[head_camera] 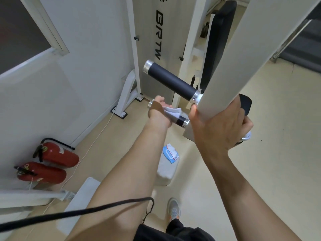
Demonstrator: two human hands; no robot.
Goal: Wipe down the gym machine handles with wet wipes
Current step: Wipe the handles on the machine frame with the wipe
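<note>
Underfoot, in the head view, a pale beige floor (260, 171) runs to a white wall (83, 66), where two red fire extinguishers (52, 164) lie side by side near a thin white cable. A white gym machine frame (133, 40) stands at the wall, and a black cord (78, 213) crosses the foreground. A pack of wet wipes (170, 153) rests on a white block on the floor, between the two forearms, with a grey shoe (173, 209) below it.

The upper handle (172, 80), black with silver caps, juts left from the white machine arm (243, 58) and is untouched. Just below it, the left hand (159, 110) is clenched around the lower handle (181, 121), pressing a crumpled white wipe (172, 111) against it; only the handle's inner end and its far cap show. The right hand (220, 126) sits at the bottom of the machine arm, thumb along the arm, fingers curled round a dark grip (246, 137) whose silver end cap peeks out beneath them.
</note>
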